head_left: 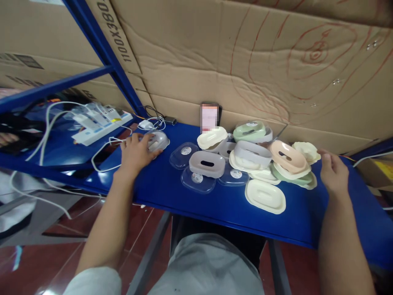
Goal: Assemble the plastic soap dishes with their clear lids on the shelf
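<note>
Grey soap dish (158, 141) sits at the blue shelf's (159, 184) left end, and the left hand (136, 150) lies on it, fingers curled round its near edge. Right hand (333, 172) rests loosely open, holding nothing, just beside the heaped soap dishes (288, 162).

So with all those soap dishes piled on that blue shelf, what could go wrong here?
The pile of soap dishes is loosely stacked and tilted; a nudge from the right hand beside it might topple some. The cream tray lies near the front edge of the blue shelf and could slide off. The white cables near the left hand could snag.
</note>
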`<state>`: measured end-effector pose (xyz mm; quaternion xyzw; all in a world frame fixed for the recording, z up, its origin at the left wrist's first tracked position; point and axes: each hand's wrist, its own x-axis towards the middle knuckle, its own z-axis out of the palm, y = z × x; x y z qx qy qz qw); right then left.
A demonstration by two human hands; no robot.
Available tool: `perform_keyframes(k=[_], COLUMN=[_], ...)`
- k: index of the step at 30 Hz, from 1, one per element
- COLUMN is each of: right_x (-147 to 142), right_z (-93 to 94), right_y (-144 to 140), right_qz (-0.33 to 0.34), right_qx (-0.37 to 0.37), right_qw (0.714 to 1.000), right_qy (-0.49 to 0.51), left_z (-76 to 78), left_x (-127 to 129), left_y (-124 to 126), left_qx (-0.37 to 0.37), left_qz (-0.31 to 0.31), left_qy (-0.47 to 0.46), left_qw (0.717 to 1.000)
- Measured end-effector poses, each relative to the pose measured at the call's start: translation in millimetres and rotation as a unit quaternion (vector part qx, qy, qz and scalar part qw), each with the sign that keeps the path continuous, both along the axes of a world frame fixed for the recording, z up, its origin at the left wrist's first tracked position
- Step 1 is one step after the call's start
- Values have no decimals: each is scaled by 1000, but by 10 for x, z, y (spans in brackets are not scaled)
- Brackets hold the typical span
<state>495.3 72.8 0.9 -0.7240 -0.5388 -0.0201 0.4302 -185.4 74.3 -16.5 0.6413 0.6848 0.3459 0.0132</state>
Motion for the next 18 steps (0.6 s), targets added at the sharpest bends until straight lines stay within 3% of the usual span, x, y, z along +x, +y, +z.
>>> perform_keyframes(k=[3,5,7,9,10,11,12,13,15,18], right_x=[-223,-536,-1001,-1582,-1888,-2186,-2460,-2697,-3029,-3191], right_z=[77,125,159,179,185,188,190,189,188,208], right_y=[-162,-364,-655,-997,-1160,-1303,-1414,-1485,-1504,-1303], right_qz=[33,53,77,159,242,344,447,498,488,443], right_qx=[72,117,132,125,79,23,-23,-49,-24,-10], right_qw=[996,989,986,979,964,929,874,830,794,785], right_qy=[-44,-72,-72,17,74,136,188,248,362,434], left_z=[-10,72,234,432,523,597,647,671,644,498], left_x=[49,133,316,629,827,1038,1250,1448,1765,2017], left_y=[-60,-179,-412,-755,-946,-1131,-1294,-1423,-1555,-1471], left_qx=[3,7,54,99,108,106,120,121,112,81], left_qz=[-25,-22,-9,-28,-60,-114,-170,-228,-262,-243], left_qy=[-42,-64,-76,-89,-103,-107,-96,-88,-154,-288], left_qw=[999,998,996,991,987,982,973,962,946,923])
